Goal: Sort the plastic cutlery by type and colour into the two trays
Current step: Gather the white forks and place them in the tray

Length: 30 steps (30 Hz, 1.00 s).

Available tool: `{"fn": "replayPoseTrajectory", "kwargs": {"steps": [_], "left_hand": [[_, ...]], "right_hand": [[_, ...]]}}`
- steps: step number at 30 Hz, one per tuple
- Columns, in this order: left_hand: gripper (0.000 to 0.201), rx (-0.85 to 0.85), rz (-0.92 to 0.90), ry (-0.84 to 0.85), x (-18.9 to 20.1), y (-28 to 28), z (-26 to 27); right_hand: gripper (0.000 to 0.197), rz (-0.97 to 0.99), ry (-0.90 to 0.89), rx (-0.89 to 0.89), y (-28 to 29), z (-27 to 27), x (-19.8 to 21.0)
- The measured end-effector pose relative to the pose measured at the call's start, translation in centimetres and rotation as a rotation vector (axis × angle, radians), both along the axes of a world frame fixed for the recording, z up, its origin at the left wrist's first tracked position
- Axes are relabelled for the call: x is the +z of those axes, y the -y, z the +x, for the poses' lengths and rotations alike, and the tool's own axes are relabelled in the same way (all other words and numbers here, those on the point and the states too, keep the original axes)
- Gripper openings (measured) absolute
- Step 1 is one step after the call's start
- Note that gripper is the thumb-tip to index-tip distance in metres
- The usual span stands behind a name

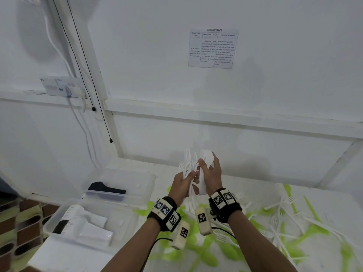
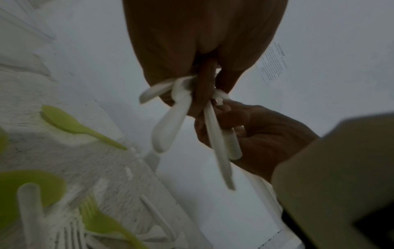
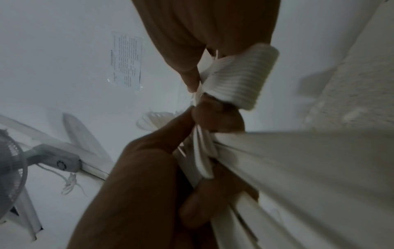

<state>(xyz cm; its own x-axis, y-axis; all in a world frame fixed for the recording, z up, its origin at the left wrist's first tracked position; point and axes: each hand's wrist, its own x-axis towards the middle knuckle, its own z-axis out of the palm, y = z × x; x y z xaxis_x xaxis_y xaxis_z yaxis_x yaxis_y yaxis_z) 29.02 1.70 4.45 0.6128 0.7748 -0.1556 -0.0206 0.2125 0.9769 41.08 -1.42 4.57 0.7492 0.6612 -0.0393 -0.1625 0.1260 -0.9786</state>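
Note:
Both hands are raised above the table, close together in the head view. My left hand [image 1: 187, 179] grips a loose fan of white forks [image 1: 186, 163] by the handles, tines up. Those white handles [image 2: 168, 128] stick out below my left hand [image 2: 202, 42]. My right hand [image 1: 211, 169] holds a tight stack of white cutlery [image 1: 206, 159], seen as a ribbed white stack [image 3: 238, 75] under my right hand [image 3: 202, 25]. At the left stand two clear trays: the far tray [image 1: 137, 173] holds black cutlery [image 1: 106, 188], the near tray [image 1: 59, 213] holds stacked white cutlery [image 1: 88, 222].
Green spoons [image 1: 216, 246] and white forks [image 1: 279, 216] lie scattered over the white table [image 1: 255, 185] below and to the right of my hands. A white wall rises just behind. A grey fan [image 3: 8, 168] stands off to the left. Patterned floor [image 1: 19, 222] shows at the lower left.

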Motion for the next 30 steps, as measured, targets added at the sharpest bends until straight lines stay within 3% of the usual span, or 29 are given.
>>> {"fn": "replayPoseTrajectory", "kwargs": {"steps": [6,10,15,21,25,30], "left_hand": [[0.031,0.017,0.063,-0.128,-0.4,-0.1,-0.7],[0.037,-0.007,0.093,-0.182,-0.1,-0.5,-1.1],[0.037,-0.141,0.067,-0.196,0.5,-0.3,-1.0],[0.034,-0.164,0.002,-0.171,-0.2,-0.5,-1.5],[0.032,-0.08,0.041,-0.253,-1.6,-1.0,-1.6],[0.028,-0.051,0.167,-0.297,-1.9,-1.1,-1.3]], "right_hand": [[0.06,0.007,-0.052,-0.095,-0.1,1.2,0.8],[0.059,-0.164,0.124,0.022,0.2,1.4,-0.2],[0.05,-0.227,0.289,0.068,1.1,-0.1,-0.4],[0.056,-0.183,0.276,0.022,1.1,0.6,0.3],[0.055,-0.051,0.102,0.001,1.3,0.8,1.2],[0.063,-0.19,0.326,0.116,2.3,-1.5,1.7]]}}
